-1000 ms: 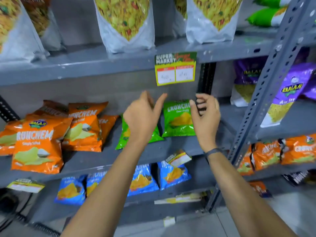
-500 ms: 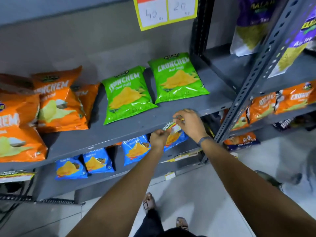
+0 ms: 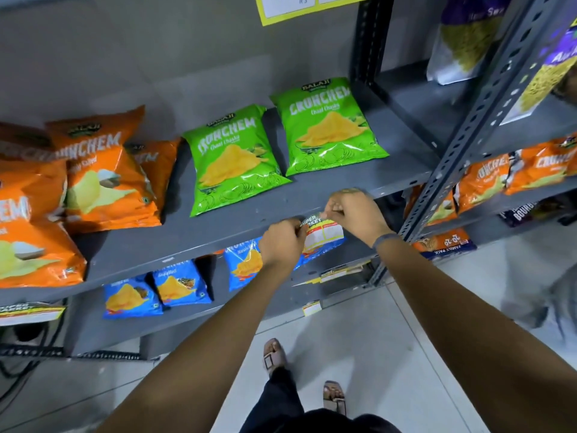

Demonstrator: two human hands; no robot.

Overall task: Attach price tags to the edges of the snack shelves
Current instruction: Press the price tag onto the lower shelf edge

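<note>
Green chip bags (image 3: 327,126), orange bags (image 3: 103,176)

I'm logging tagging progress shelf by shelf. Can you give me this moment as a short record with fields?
shelf in work: middle shelf, front edge
tag: price tag held at that edge, below the green chip bags
left hand: left hand pinches the tag's left end
right hand: right hand holds its top right
other tags: one on the upper shelf, one at far left
below: blue chip bags
</note>
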